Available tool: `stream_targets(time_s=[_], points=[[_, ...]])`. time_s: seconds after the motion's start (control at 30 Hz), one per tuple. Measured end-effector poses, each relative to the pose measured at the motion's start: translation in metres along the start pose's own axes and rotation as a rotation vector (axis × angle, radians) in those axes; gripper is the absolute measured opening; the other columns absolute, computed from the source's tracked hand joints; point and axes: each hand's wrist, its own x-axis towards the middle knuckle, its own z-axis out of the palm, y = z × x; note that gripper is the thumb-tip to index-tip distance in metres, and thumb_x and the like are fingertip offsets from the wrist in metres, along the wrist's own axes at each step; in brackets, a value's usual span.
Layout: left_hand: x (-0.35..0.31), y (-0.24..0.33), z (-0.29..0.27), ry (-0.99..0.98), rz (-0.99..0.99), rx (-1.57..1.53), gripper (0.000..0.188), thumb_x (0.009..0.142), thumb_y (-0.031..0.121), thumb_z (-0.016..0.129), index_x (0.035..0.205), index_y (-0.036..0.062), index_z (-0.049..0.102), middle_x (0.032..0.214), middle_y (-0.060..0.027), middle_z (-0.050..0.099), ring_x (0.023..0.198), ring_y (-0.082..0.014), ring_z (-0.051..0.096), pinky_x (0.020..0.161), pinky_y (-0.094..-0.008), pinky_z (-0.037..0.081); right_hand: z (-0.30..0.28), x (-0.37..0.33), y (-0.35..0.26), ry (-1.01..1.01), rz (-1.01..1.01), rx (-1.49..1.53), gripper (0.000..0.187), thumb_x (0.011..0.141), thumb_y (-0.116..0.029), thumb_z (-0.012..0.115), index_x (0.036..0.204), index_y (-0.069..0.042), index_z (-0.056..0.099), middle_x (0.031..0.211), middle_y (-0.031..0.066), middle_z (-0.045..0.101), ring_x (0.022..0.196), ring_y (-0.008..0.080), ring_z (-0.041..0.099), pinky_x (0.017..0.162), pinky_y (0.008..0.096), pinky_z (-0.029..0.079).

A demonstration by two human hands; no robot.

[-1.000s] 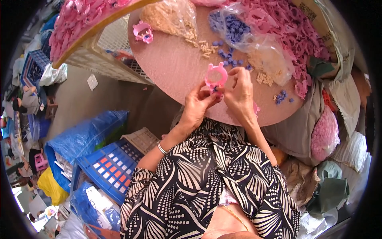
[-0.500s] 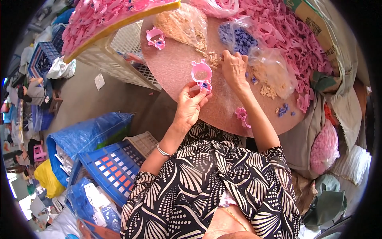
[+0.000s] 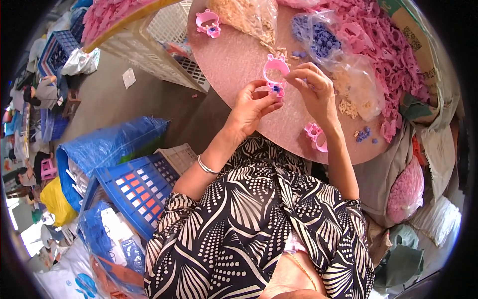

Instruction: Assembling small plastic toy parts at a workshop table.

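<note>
Over the round pink table [image 3: 234, 65], my left hand [image 3: 253, 107] pinches the lower end of a pink plastic bear-shaped piece [image 3: 275, 70]. The piece has a large ring, two small ears and a dark blue bit in its lower part. My right hand [image 3: 317, 92] is at the ring's right side, thumb and fingertips pressed together; what they hold, if anything, is too small to make out. Small beige pieces [image 3: 282, 52] lie just beyond. One similar pink piece [image 3: 208, 23] lies at the table's far left, another pink piece [image 3: 316, 137] by the near edge.
Bags of beige pieces [image 3: 244, 17] and blue pieces [image 3: 323, 40] lie on the table. A heap of pink parts [image 3: 376, 60] covers its right side. A cream crate [image 3: 159, 60] stands left, a blue basket [image 3: 132, 192] near my left arm. Loose blue bits [image 3: 364, 134] lie at right.
My right hand has come back from the beige pieces to the pink piece's ring. The left hand still holds that piece. The whole view has shifted a little.
</note>
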Motion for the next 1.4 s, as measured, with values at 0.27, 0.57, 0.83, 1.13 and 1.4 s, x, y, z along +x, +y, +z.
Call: stream_targets(time_s=[0.27,0.57,0.83,1.13,1.4], points=[[-0.005,-0.004,-0.002,-0.118,-0.058,0.034,0.046,0.087,0.003,0.068,0.125,-0.0001,0.044,0.106,-0.0159,0.063,0.095,-0.0252,0.067,0.088,-0.0391,0.057,0.001,-0.012,-0.003,-0.059,-0.430,-0.500,0.017,0.076,0.002,0.066,0.089,-0.009,0.070,0.089,0.0033,0.065,0.085,0.0206,0.061,0.078,0.0325,0.040],[-0.009,-0.005,0.005,-0.145,-0.058,0.067,0.052,0.088,0.005,0.068,0.134,0.0006,0.044,0.101,-0.0121,0.066,0.090,-0.0196,0.068,0.080,-0.0329,0.059,0.002,-0.014,-0.011,-0.125,-0.401,-0.639,0.013,0.076,-0.003,0.065,0.086,-0.010,0.066,0.085,0.0009,0.066,0.084,0.0208,0.059,0.081,0.0352,0.037],[-0.013,-0.007,0.000,-0.204,0.065,0.226,0.043,0.091,0.006,0.063,0.131,-0.0015,0.050,0.103,-0.0118,0.065,0.090,-0.0182,0.067,0.083,-0.0321,0.058,0.009,-0.021,-0.023,-0.038,-0.454,-0.847,0.011,0.074,-0.005,0.069,0.083,-0.011,0.067,0.092,-0.0037,0.066,0.087,0.0174,0.058,0.085,0.0344,0.035],[-0.017,-0.009,-0.002,-0.188,-0.062,0.166,0.042,0.092,0.005,0.061,0.132,-0.0023,0.049,0.104,-0.0123,0.065,0.093,-0.0213,0.067,0.086,-0.0344,0.058,-0.011,-0.018,0.005,0.122,0.229,-0.228,0.033,0.099,-0.027,0.050,0.121,-0.005,0.061,0.091,0.0091,0.064,0.074,0.0151,0.058,0.065,0.0290,0.048],[-0.027,-0.019,0.020,0.151,0.798,1.223,0.057,0.086,0.016,0.069,0.134,-0.0057,0.047,0.123,-0.0207,0.056,0.112,-0.0343,0.059,0.095,-0.0427,0.051,0.006,-0.015,0.004,0.197,0.478,-0.142,0.039,0.101,-0.029,0.046,0.090,0.005,0.060,0.069,0.0212,0.062,0.064,0.0275,0.063,0.057,0.0391,0.048]])
